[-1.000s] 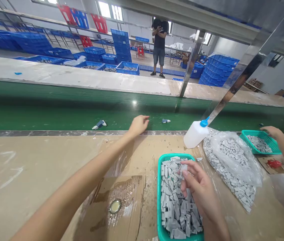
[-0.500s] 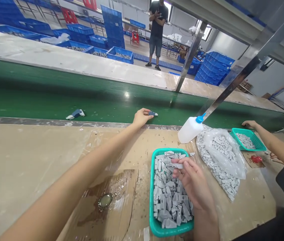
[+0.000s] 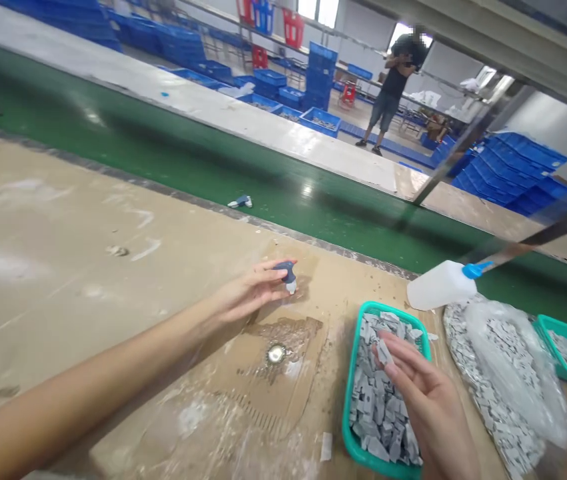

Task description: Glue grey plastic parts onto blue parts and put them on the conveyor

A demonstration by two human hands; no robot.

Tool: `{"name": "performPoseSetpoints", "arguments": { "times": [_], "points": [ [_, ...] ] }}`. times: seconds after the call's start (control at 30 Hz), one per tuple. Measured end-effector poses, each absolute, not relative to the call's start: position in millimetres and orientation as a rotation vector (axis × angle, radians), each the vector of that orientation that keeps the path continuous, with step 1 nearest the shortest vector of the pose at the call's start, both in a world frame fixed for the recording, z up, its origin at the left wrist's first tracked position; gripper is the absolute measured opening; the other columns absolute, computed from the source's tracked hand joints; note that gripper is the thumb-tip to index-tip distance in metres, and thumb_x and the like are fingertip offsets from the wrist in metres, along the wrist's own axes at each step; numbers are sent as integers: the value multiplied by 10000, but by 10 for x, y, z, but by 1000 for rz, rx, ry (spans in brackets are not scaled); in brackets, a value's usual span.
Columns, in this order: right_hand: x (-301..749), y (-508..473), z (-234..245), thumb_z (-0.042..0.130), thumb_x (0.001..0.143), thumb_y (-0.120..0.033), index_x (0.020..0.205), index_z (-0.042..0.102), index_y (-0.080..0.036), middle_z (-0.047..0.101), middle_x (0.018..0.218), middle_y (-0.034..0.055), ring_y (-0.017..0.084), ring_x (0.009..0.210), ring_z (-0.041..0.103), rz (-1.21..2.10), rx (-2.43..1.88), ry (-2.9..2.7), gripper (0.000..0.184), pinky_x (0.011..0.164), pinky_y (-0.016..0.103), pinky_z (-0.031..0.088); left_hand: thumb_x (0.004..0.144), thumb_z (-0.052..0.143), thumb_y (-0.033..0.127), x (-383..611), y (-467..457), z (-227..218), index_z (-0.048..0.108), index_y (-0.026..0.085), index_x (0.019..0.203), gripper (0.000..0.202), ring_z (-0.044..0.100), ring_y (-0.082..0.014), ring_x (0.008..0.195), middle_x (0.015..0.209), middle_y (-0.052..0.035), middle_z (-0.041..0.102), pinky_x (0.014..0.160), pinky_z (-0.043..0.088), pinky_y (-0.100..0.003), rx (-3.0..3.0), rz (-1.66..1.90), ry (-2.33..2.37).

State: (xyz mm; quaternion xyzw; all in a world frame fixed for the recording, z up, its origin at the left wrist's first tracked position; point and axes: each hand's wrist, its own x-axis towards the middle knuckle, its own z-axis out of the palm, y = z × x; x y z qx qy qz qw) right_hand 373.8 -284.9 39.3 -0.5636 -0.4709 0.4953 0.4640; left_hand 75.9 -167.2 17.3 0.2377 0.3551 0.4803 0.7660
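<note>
The left hand (image 3: 251,293) is above the tabletop (image 3: 63,267), short of its far edge. Its fingers are pinched on a blue part (image 3: 287,272), white tip turned down. The right hand (image 3: 436,393) is over the basket (image 3: 347,400), whose long sides run toward that far edge. Its fingers are nearly closed, a grey piece (image 3: 383,352) held between thumb and fingertips. A second blue part (image 3: 241,201) lies on the belt (image 3: 308,217), beyond the far edge.

Handling, as judged: a light pinch by the sides should suffice for both, leaving the white tip uncovered. The piece is best lifted clear of the basket's rim before being turned. The blue part should pass above the cap (image 3: 276,354) and its wet patch (image 3: 288,327), not through them.
</note>
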Motion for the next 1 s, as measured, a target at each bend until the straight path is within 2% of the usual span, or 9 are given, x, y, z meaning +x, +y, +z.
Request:
{"name": "performPoseSetpoints", "arguments": {
  "times": [0.1, 0.2, 0.27, 0.33, 0.4, 0.5, 0.67, 0.83, 1.0],
  "points": [
    [3454, -2968, 369, 772, 827, -425, 971, 804, -252, 713, 1203, 112, 258, 1068, 707, 1195, -1332, -1373, 228, 857, 330, 621, 700, 820, 96, 597, -1892, 68, 750, 106, 1021, 329, 675, -146, 725, 820, -58, 704, 729, 588, -262, 488, 1054, 800],
    [3084, -3093, 246, 689, 894, -447, 977, 799, -264, 740, 1021, 89, 216, 961, 712, 1109, -1365, -1552, 229, 830, 299, 601, 612, 893, 122, 521, -2003, -53, 760, 103, 947, 361, 679, -138, 708, 829, -63, 727, 674, 556, -228, 491, 1090, 833],
    [2863, -3137, 117, 663, 918, -434, 1067, 780, -262, 750, 995, 79, 208, 936, 712, 1032, -1418, -1618, 256, 813, 292, 592, 550, 922, 121, 484, -2032, -101, 753, 91, 867, 360, 681, -139, 690, 808, -73, 737, 657, 538, -221, 507, 1120, 831],
    [2701, -3135, -20, 671, 920, -413, 1184, 737, -239, 758, 1068, 86, 210, 948, 724, 911, -1488, -1604, 323, 812, 300, 595, 535, 925, 117, 434, -2032, -105, 731, 85, 814, 341, 703, -169, 729, 817, -91, 748, 718, 549, -256, 511, 1166, 807],
    [2606, -3097, -133, 686, 916, -389, 1220, 716, -205, 755, 1121, 101, 220, 978, 727, 749, -1533, -1593, 357, 836, 321, 596, 578, 902, 111, 364, -2012, -78, 704, 87, 808, 304, 725, -211, 784, 832, -93, 751, 813, 558, -333, 493, 1230, 754],
    [2556, -3021, -235, 676, 932, -340, 1133, 755, -181, 769, 1057, 103, 214, 934, 724, 523, -1482, -1715, 268, 837, 339, 587, 686, 823, 76, 251, -1964, -34, 676, 86, 821, 200, 729, -219, 780, 801, -64, 732, 875, 547, -403, 472, 1336, 684],
    [2548, -2957, -298, 681, 937, -292, 1098, 769, -161, 761, 898, 91, 166, 776, 698, 265, -1418, -1899, 226, 697, 274, 565, 766, 765, 67, 169, -1912, -60, 675, 81, 825, 108, 693, -137, 744, 781, -43, 702, 821, 533, -303, 530, 1437, 603],
    [2513, -2960, -320, 709, 918, -239, 1091, 765, -138, 771, 928, 106, 171, 796, 715, 147, -1417, -1965, 208, 702, 275, 573, 806, 749, 98, 192, -1917, -94, 669, 92, 794, 81, 648, -90, 713, 744, -16, 665, 709, 500, -224, 622, 1425, 553],
    [2476, -2975, -315, 718, 908, -215, 1055, 776, -153, 786, 922, 95, 189, 789, 735, 95, -1399, -1986, 170, 694, 299, 591, 828, 698, 63, 215, -1943, -63, 630, 107, 771, 98, 625, -71, 698, 730, 11, 635, 728, 508, -216, 617, 1378, 590]
  ]
}}
